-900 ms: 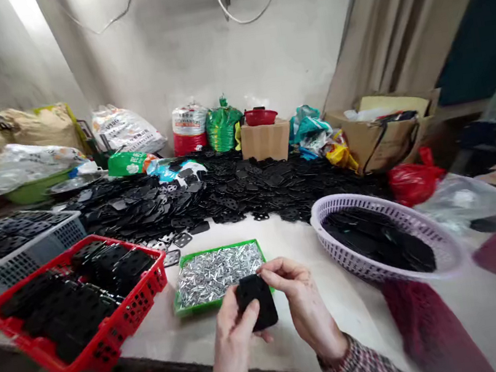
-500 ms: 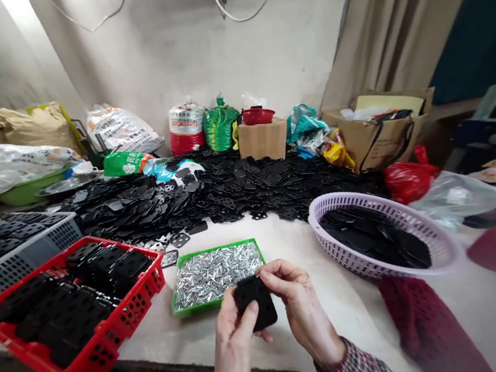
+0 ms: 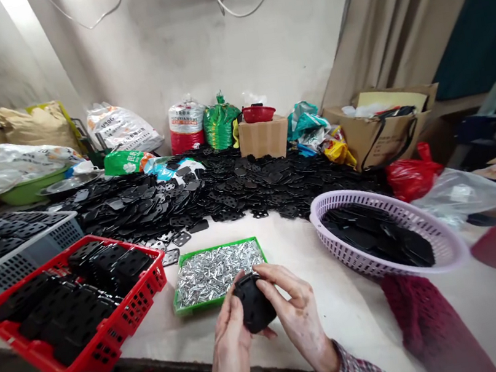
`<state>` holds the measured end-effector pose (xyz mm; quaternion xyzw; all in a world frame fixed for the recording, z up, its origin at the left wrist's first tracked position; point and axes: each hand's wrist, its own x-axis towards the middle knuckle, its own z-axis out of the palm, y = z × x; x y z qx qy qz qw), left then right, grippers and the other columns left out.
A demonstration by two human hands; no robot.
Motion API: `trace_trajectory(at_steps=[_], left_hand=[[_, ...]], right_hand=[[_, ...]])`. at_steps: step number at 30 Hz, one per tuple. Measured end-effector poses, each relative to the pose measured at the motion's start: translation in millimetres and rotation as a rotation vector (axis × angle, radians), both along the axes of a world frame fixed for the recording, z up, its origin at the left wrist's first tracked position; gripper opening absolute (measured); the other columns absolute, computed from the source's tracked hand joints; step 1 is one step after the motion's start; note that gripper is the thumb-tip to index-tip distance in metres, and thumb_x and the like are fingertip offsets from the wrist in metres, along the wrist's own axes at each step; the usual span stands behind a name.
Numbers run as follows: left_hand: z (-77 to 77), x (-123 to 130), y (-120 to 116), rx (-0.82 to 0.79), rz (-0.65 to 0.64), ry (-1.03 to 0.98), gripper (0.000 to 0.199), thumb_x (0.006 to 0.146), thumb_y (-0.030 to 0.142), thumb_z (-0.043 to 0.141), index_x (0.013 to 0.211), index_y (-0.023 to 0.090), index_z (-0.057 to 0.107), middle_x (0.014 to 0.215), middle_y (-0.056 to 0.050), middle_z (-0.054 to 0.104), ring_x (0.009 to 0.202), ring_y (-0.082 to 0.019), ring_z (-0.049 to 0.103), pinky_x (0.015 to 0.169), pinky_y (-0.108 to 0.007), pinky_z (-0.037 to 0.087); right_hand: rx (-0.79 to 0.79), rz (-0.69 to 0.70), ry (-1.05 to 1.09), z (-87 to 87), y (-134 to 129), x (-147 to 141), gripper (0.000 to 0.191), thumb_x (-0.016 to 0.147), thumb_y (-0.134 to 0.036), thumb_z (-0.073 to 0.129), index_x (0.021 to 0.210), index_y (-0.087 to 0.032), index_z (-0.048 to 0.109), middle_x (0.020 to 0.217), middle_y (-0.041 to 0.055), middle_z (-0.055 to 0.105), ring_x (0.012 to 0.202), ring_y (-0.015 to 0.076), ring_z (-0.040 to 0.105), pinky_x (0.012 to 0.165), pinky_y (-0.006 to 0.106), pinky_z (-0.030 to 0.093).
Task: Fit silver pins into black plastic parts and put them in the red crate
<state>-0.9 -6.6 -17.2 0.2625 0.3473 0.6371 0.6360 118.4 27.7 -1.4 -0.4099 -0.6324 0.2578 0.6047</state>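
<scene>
Just in front of the green tray, both hands are closed on a black hinge (image 3: pixel 256 309), a small plate with rounded corners and holes. My left hand (image 3: pixel 232 344) grips its left side. At the upper right edge, my right hand (image 3: pixel 295 315) has thumb and fingers against the hinge's knuckle end; whether a pin sits between them is too small to make out. The green tray (image 3: pixel 201 307) behind the hands is full of short silver pins (image 3: pixel 218 271).
A red basket (image 3: pixel 131 309) of stacked black hinges stands left, a grey basket (image 3: pixel 51 240) beyond it. To the right is a lilac basket (image 3: pixel 326 242) of black plates. A wide heap of black plates (image 3: pixel 248 186) covers the table's back, before bags and a cardboard box (image 3: pixel 264 140).
The hinge has tilted in my hands. My left thumb has moved from its face to its left edge, and my right fingers have shifted along its top. The view has moved slightly.
</scene>
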Motion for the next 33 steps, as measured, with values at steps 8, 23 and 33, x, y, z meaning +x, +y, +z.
trace_trajectory(at_steps=[8,23,33], left_hand=[[-12.2,-24.8,-2.5,0.107,-0.272,-0.299,0.034,0.079,0.029,0.073,0.113,0.029,0.071,0.124,-0.006,0.068,0.118,-0.026,0.058,0.098,-0.035,0.047],[-21.4,-69.6,-14.1,-0.090,0.080,-0.298,0.036,0.079,0.032,0.073,0.114,0.029,0.070,0.110,-0.004,0.074,0.102,-0.021,0.067,0.089,-0.032,0.053],[-9.3,-67.7,-14.1,-0.056,0.194,-0.134,0.046,0.078,0.035,0.074,0.122,0.024,0.065,0.119,-0.009,0.070,0.112,-0.026,0.062,0.094,-0.037,0.049]], right_hand=[[0.245,0.044,-0.365,3.9,-3.8,3.3,0.030,0.093,-0.014,0.052,0.117,-0.023,0.068,0.124,0.0083,0.064,0.107,0.0219,0.063,0.092,0.036,0.054],[-0.126,0.066,-0.992,3.3,71.2,-27.5,0.021,0.089,-0.017,0.054,0.080,-0.021,0.072,0.084,0.0042,0.072,0.080,0.0186,0.065,0.073,0.026,0.047],[-0.220,0.148,-0.961,-11.1,83.0,-47.3,0.018,0.081,-0.010,0.055,0.072,-0.018,0.069,0.083,0.0078,0.069,0.079,0.0198,0.062,0.071,0.027,0.041]])
